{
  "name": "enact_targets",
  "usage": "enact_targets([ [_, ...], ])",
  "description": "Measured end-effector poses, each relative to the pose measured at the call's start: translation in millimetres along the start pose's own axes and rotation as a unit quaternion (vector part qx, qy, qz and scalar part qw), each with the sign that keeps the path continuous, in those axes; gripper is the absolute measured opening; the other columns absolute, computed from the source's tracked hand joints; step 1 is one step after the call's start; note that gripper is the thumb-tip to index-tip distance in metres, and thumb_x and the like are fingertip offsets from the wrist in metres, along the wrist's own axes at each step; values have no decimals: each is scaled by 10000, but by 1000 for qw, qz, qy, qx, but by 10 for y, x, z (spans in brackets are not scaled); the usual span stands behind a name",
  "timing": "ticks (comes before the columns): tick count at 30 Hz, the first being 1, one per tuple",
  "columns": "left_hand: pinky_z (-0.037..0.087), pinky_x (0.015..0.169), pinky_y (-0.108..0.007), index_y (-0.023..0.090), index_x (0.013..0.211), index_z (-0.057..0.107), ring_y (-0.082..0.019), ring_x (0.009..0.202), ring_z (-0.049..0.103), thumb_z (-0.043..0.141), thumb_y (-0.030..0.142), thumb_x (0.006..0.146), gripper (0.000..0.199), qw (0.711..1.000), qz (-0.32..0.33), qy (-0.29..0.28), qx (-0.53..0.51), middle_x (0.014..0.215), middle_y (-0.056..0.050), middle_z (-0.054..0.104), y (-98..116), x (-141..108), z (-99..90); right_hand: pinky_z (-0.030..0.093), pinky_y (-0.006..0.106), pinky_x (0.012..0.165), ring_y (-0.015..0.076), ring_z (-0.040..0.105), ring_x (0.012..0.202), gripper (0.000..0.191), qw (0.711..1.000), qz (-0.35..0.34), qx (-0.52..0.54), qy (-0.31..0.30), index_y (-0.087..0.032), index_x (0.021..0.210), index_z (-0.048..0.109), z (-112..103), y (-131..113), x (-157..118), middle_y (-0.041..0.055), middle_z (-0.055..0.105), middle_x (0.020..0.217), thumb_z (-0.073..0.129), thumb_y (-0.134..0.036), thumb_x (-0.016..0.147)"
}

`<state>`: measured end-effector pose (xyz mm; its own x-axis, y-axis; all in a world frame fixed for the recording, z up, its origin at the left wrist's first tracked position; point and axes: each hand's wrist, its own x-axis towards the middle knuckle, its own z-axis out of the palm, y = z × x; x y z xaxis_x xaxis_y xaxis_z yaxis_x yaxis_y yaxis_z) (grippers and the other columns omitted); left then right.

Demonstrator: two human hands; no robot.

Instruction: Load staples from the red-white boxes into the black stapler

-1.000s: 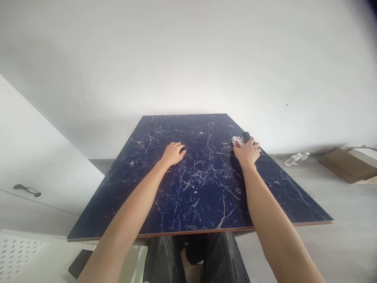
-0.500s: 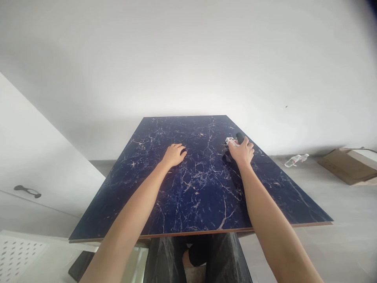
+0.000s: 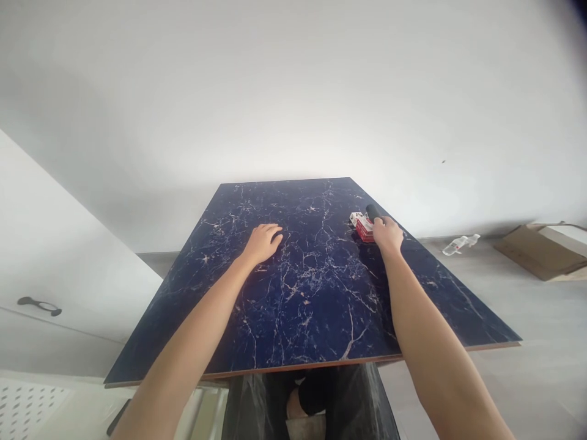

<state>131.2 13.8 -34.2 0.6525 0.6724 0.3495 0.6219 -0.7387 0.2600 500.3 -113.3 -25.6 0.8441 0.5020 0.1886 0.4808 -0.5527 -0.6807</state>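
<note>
My left hand [image 3: 262, 242] rests palm down on the dark blue marbled table [image 3: 302, 305], fingers stretched and holding nothing. Toward the table's right edge, my right hand [image 3: 389, 235] is closed around the lower part of a black cylindrical object [image 3: 373, 212]; its upper end sticks out past the thumb. The exact kind of this object is not clear, and the fingers are partly hidden. Just left of the right hand lie small red-and-white boxes [image 3: 364, 230], close together, the white-topped one [image 3: 355, 217] at the far left of them.
A white wall [image 3: 293, 91] stands behind the table. On the floor to the right lie a clear plastic bottle [image 3: 455, 245] and an open cardboard box [image 3: 541, 250]. At left is a white cabinet front with a dark handle [image 3: 40, 305].
My right hand has shifted right, off the red-and-white boxes, uncovering them, and its fingers are now around the black object. My left hand has slid slightly left.
</note>
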Motion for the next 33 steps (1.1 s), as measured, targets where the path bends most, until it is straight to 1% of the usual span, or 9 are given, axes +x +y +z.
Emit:
enact_targets([
  [5,388,1174,-479,247,1288,681,-266,1312,560,418,410,1025,405,1000,2,16,9,1384,-57,663,-504,-525,-382,466,468,1013,360,638,1170,529,999,-16,-24,-19,-171,1347,668,7,-67,-50,184,710,1253,468,-425,928],
  [8,436,1140,-468,266,1251,690,-275,1249,606,459,420,989,382,997,-59,42,0,1299,-56,710,-836,-816,-609,471,456,1001,352,638,1173,526,999,-19,-26,-27,-159,1355,666,21,-103,-80,192,698,1280,461,-409,939],
  [11,490,1089,-435,266,1236,683,-260,1181,646,470,407,972,368,988,-122,85,-32,1277,-45,720,-1008,-937,-732,481,437,977,342,644,1168,504,998,-28,-22,-42,-173,1332,685,55,-144,-111,180,702,1279,468,-410,944],
  [14,508,1064,-408,246,1235,679,-243,1142,662,490,385,965,358,986,-128,101,-45,1264,-44,724,-1006,-919,-750,481,420,962,334,650,1160,479,995,-64,-31,-71,-179,1303,702,128,-258,-216,171,715,1254,469,-414,957],
  [16,493,1077,-416,237,1241,681,-249,1158,652,503,374,967,355,989,-112,87,-34,1263,-47,724,-953,-891,-737,480,408,957,327,653,1157,468,991,-95,-35,-91,-177,1297,702,198,-386,-346,169,721,1243,468,-413,967],
  [20,475,1090,-438,228,1268,681,-270,1203,625,501,375,978,372,995,-88,52,-23,1274,-64,716,-863,-883,-733,483,389,940,319,668,1134,458,980,-151,-39,-126,-165,1282,700,380,-725,-686,167,734,1217,456,-414,984],
  [25,472,1082,-452,236,1299,674,-281,1218,612,483,384,998,386,996,-76,35,-7,1302,-57,705,-863,-902,-804,498,385,900,328,689,1098,432,963,-196,-34,-180,-184,1213,720,664,-1194,-1092,147,751,1186,453,-437,986],
  [30,476,1067,-447,232,1322,661,-290,1196,635,520,346,988,380,994,-100,40,4,1271,-53,727,-912,-897,-820,512,377,883,328,700,1078,412,947,-229,7,-224,-183,1176,727,971,-1650,-1458,142,759,1168,489,-452,975],
  [33,493,1042,-404,231,1330,654,-275,1146,674,525,301,977,382,987,-146,50,-35,1207,-56,754,-943,-891,-812,511,378,909,317,697,1101,394,940,-234,31,-245,-178,1196,711,1125,-1911,-1726,138,758,1173,528,-440,965],
])
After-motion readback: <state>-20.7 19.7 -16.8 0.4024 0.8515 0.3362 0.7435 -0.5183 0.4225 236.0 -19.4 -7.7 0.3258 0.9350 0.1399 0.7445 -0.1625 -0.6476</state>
